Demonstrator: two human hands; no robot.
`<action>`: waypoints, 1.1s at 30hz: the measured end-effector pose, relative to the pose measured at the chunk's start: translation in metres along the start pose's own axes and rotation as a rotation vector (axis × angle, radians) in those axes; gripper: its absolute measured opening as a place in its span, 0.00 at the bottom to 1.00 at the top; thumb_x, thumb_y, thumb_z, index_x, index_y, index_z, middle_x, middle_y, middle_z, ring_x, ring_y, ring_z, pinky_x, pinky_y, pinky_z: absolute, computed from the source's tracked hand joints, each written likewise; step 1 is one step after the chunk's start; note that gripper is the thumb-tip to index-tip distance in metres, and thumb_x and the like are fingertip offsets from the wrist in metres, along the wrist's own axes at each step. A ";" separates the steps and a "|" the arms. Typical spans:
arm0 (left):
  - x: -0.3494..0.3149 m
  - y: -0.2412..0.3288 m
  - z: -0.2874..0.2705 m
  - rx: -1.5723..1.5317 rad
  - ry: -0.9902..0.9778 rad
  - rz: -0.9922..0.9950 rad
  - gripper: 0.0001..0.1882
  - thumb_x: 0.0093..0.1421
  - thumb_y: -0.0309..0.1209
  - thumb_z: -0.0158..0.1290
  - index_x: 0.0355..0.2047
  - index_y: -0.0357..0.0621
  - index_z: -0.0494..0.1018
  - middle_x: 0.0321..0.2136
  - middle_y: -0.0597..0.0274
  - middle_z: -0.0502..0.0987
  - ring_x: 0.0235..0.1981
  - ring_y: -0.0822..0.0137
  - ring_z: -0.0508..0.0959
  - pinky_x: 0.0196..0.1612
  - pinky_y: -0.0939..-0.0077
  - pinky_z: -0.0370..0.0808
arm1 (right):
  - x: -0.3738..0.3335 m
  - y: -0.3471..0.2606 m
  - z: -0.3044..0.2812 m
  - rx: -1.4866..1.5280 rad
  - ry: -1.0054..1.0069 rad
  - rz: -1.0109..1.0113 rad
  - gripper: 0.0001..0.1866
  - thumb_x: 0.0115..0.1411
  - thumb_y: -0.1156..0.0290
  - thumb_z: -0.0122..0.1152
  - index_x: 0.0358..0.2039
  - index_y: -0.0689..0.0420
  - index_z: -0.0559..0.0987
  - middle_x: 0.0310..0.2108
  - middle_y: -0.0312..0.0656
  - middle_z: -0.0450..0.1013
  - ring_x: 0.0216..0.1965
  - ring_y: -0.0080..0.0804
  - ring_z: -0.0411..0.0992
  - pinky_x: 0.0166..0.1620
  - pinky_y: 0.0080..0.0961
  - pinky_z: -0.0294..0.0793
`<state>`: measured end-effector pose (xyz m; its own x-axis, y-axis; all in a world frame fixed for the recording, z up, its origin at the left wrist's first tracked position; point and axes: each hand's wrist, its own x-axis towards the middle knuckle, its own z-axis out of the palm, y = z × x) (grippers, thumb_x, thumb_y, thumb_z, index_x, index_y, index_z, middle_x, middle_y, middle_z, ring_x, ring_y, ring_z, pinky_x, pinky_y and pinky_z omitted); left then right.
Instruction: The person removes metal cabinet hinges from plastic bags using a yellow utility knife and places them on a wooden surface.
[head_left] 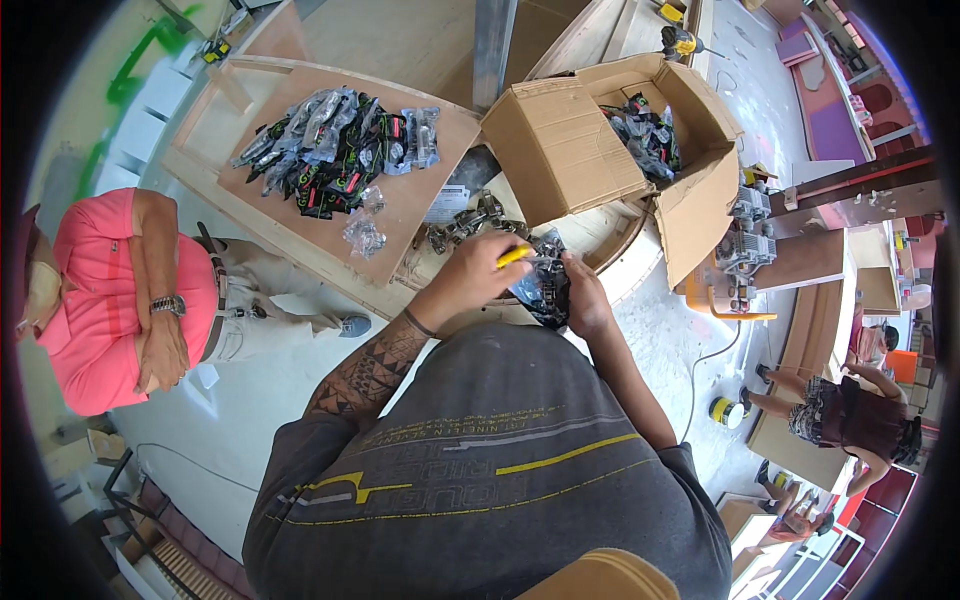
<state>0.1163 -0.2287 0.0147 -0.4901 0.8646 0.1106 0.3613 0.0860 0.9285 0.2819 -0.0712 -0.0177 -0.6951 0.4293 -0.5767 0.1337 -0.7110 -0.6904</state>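
My left hand (470, 272) is closed around a slim yellow utility knife (514, 256), its tip at the upper part of a plastic packet. My right hand (588, 298) grips the right side of this clear and black packet (545, 290), which seems to hold metal hinges. The packet is close to my body, above the near edge of the wooden work surface. Just beyond my left hand lies a heap of loose metal hinges (482, 218). How the blade meets the plastic is too small to tell.
Many similar packets (330, 150) are piled on a wooden board (250, 190) at the left, with crumpled clear plastic (365, 238) beside them. An open cardboard box (570, 140) holding more packets stands at the right. A person in a pink shirt (110, 290) stands at left, arms folded.
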 end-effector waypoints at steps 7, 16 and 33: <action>-0.001 0.004 0.024 0.342 -0.103 0.033 0.22 0.59 0.42 0.68 0.47 0.42 0.77 0.41 0.52 0.82 0.43 0.48 0.82 0.46 0.57 0.80 | 0.006 0.014 -0.014 -0.192 0.004 -0.049 0.21 0.80 0.58 0.48 0.49 0.64 0.80 0.39 0.39 0.80 0.36 0.23 0.78 0.43 0.25 0.79; 0.000 -0.001 0.014 0.090 -0.018 -0.122 0.21 0.57 0.40 0.72 0.41 0.39 0.77 0.30 0.52 0.82 0.31 0.59 0.83 0.36 0.64 0.77 | -0.002 0.014 -0.014 -0.311 -0.089 0.079 0.41 0.77 0.37 0.38 0.55 0.67 0.80 0.49 0.46 0.81 0.46 0.27 0.77 0.53 0.25 0.75; -0.014 -0.025 -0.008 -0.059 0.045 0.087 0.17 0.59 0.38 0.70 0.42 0.43 0.80 0.38 0.57 0.86 0.39 0.64 0.87 0.42 0.69 0.81 | 0.002 0.007 -0.015 -0.084 -0.011 -0.089 0.11 0.64 0.71 0.72 0.45 0.62 0.83 0.36 0.38 0.84 0.32 0.22 0.81 0.37 0.23 0.80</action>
<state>0.1076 -0.2466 -0.0074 -0.4944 0.8444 0.2061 0.3576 -0.0186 0.9337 0.2920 -0.0673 -0.0305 -0.7146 0.4822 -0.5068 0.1293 -0.6209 -0.7731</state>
